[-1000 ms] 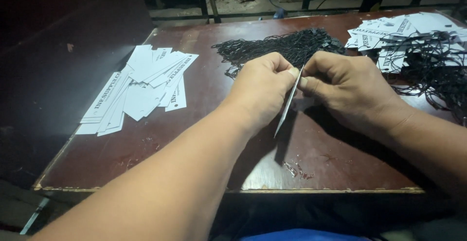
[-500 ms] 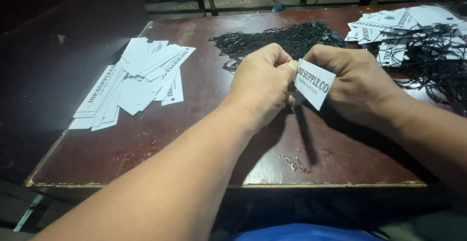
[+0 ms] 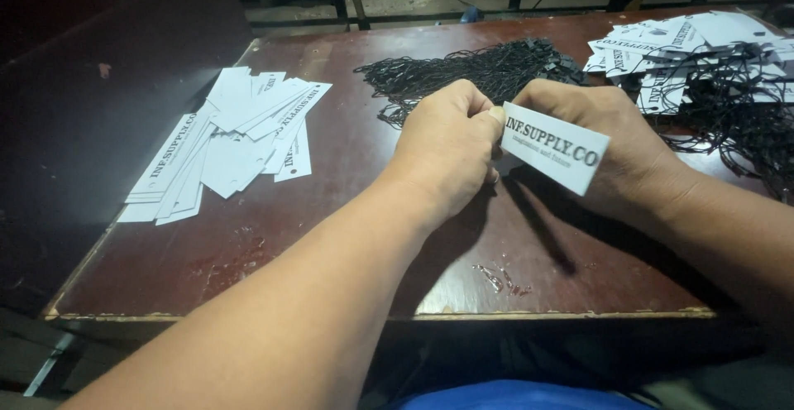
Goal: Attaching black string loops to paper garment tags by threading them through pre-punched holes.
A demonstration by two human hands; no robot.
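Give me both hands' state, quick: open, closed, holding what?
Left hand: closed, fingertips pinching the end of the white card tag.
Right hand: closed on the same tag, holding it from behind.

Workshop — worn table [image 3: 331,244]; tag piles [image 3: 231,141]; cords [image 3: 463,75].

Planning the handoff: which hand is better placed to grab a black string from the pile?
Probably left: the left hand sits just before the black string pile, while the right hand holds the white tag.

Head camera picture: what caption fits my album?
Two hands, left hand and right hand, hold a white tag over a brown table.
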